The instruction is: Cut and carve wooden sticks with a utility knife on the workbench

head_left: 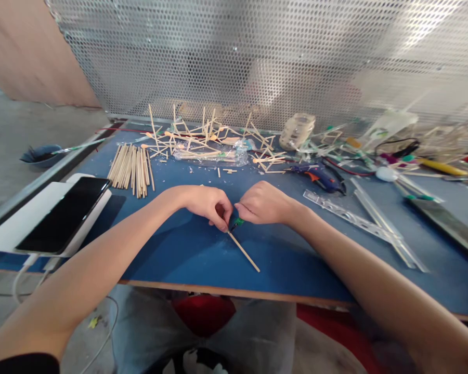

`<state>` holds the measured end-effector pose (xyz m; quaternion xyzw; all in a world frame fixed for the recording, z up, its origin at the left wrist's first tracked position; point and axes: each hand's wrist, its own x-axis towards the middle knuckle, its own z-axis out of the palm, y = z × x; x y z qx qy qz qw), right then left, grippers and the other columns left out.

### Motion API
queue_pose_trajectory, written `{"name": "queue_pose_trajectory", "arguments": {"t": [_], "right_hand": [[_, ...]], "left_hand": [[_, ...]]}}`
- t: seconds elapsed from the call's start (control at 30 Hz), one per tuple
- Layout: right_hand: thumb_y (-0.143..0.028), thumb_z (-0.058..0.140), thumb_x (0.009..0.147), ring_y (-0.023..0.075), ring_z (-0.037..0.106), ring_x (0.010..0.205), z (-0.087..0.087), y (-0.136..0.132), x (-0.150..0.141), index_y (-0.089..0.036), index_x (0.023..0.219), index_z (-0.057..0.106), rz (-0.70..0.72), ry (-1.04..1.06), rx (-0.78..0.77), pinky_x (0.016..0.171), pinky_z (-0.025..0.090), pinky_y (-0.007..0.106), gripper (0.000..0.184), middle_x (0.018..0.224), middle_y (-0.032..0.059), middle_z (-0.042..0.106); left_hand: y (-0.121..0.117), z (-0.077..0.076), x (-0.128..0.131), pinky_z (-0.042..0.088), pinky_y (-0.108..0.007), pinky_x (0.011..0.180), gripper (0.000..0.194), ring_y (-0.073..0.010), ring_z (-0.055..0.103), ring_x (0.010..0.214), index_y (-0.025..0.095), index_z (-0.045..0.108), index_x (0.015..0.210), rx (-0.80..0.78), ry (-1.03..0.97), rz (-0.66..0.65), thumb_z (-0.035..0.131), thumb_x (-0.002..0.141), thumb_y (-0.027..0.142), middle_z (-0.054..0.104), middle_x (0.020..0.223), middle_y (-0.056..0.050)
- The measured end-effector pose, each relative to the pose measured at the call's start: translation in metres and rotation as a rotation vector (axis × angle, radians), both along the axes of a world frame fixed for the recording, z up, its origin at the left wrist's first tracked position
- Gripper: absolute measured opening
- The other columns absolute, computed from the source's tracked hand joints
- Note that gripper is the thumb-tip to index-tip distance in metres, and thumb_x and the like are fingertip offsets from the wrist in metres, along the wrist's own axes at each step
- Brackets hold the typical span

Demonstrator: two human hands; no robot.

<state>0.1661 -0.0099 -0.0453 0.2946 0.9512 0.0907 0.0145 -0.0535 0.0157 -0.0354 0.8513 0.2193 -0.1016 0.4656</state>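
Observation:
My left hand pinches the upper end of a thin wooden stick between thumb and fingers. The stick slants down to the right over the blue tabletop. Close beside it, my right hand is closed around a small green-handled tool. Its dark tip meets the stick near my left fingertips; most of the tool is hidden in my fist, so its exact kind is unclear. A bundle of loose wooden sticks lies beyond my left forearm.
A black phone rests on white boxes at the left, cables attached. Behind my hands are joined stick frames and a plastic bag. Rightward lie a blue glue gun, a stencil ruler, clear glue sticks and a cloudy jar.

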Motion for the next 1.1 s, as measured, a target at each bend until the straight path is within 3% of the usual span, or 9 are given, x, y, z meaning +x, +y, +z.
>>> {"name": "queue_pose_trajectory", "arguments": {"t": [1.1], "right_hand": [[-0.032,0.03,0.101,0.0155,0.057,0.058,0.0028,0.0017,0.0021,-0.016,0.066,0.073,-0.079,-0.051,0.007,0.06,0.017,0.034,0.057,0.07,0.0123,0.074]], "left_hand": [[-0.0014,0.0024,-0.0001,0.043,-0.021,0.061,0.018,-0.0105,0.061,0.063,0.019,0.073,0.08,-0.015,-0.007,0.005,0.074,0.079,0.036,0.068,0.067,0.001]]}}
